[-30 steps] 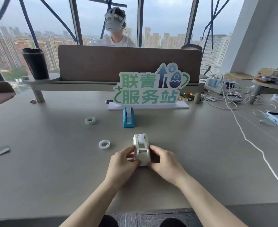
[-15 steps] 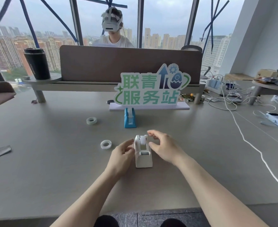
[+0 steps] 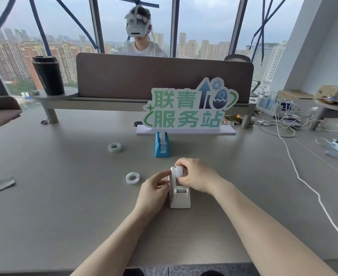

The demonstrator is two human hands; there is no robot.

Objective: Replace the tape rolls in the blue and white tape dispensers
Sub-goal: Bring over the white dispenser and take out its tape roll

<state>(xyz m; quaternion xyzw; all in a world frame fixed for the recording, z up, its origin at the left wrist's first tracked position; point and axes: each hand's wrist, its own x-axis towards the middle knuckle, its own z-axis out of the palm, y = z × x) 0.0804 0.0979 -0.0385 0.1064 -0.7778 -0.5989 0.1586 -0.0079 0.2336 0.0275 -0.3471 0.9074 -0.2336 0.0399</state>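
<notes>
My right hand (image 3: 196, 177): fingers curled over the top of the roll (image 3: 178, 171) seated in the white dispenser (image 3: 179, 193), thumb under it on the near side, pinching it.
Roll: sits in the cradle at the dispenser's far end, between my fingertips and thumb; whether it has lifted clear of the cradle I cannot tell.
My left hand (image 3: 154, 189): fingers bent lightly, tips and thumb against the dispenser's left wall near the top, gripping it there.
White dispenser: upright on the table (image 3: 64, 196), flanked by my two hands, its cutter end pointing back toward my wrists.
Near spare roll (image 3: 132, 177): flat on the table, just left of my left fingertips, not touching them.
Far spare roll (image 3: 114, 146): flat on the table, farther left and beyond my fingers, well apart.
Blue dispenser (image 3: 162, 145): upright, straight beyond my right fingertips, near but apart, with tape loaded, standing just before the sign (image 3: 188, 108).
</notes>
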